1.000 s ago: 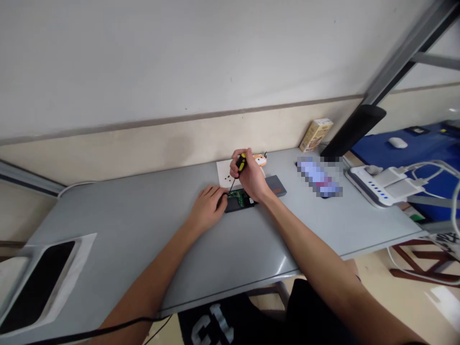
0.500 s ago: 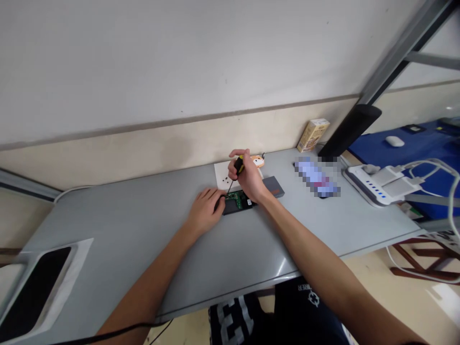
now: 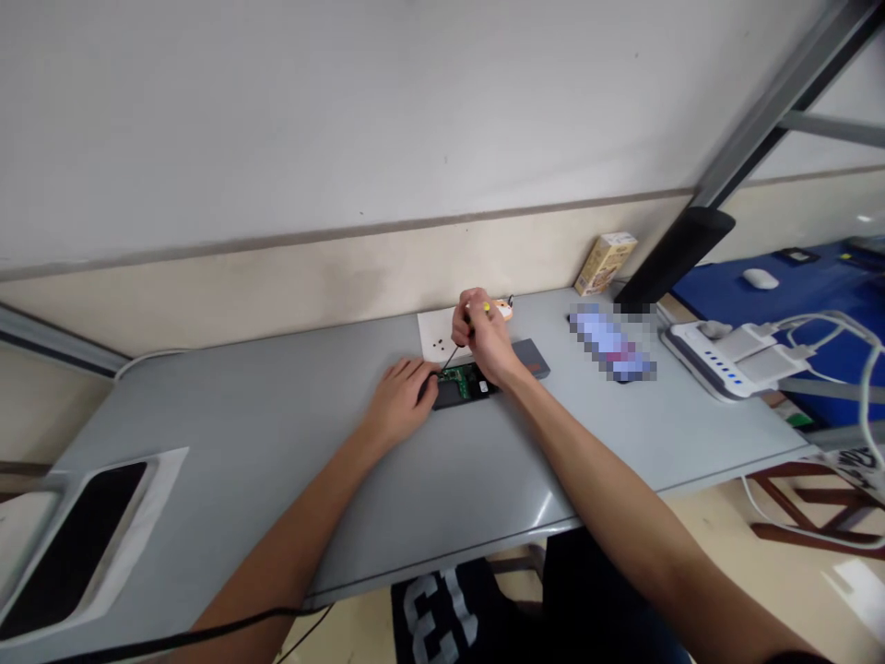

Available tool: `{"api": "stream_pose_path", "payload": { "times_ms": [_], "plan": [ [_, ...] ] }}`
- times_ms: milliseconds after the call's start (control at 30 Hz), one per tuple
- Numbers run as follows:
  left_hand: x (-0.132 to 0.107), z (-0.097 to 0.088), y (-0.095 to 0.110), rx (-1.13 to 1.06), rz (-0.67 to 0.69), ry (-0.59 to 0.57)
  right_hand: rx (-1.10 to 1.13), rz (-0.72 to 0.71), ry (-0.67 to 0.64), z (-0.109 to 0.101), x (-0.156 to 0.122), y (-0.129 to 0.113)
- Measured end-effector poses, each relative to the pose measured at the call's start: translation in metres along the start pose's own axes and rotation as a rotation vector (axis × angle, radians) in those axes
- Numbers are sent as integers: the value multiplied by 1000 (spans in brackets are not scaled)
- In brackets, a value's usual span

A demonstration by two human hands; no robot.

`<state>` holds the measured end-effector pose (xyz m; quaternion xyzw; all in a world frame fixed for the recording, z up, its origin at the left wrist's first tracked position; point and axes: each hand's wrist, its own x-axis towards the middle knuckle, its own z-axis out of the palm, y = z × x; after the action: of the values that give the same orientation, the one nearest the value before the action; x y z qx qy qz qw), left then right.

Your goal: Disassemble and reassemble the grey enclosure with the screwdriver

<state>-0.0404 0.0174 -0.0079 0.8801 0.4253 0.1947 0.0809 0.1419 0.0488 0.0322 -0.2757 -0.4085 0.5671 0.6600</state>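
Observation:
A black device with an exposed green circuit board lies on the grey table. My left hand is closed on its left end, thumb and fingers gripping the edge. In my right hand is a screwdriver with a yellow and black handle, mostly covered by the fingers. Its thin shaft slants down to the left, and the tip meets the board's upper left area, close to my left fingertips. Behind the device, a white sheet of paper carries several tiny dark screws.
Right of my right hand lie a grey box and, behind, an orange-and-white item. Farther right are a blurred-out phone, a carton and a power strip with cables. A black slab rests at the left.
My right hand has turned about the screwdriver handle, its fingers now curled over the top. My left hand keeps its hold on the device. The whole view has shifted slightly.

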Motion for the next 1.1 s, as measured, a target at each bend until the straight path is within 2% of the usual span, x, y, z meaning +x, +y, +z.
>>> {"api": "stream_pose_path", "payload": {
  "times_ms": [100,200,400,800,1100],
  "plan": [
    [0,0,0,-9,1,7,37,52,-58,-2,-1,-6],
    [-1,1,-1,-20,2,10,9,40,-98,-2,-3,-7],
    [-1,3,-4,-19,14,27,-119,-9,-85,1,-6,1],
    [0,4,-4,-31,-6,10,31,9,-75,5,-4,2],
    [-1,3,-2,-21,-9,8,-30,-1,-112,5,-8,-2]
  ]
}}
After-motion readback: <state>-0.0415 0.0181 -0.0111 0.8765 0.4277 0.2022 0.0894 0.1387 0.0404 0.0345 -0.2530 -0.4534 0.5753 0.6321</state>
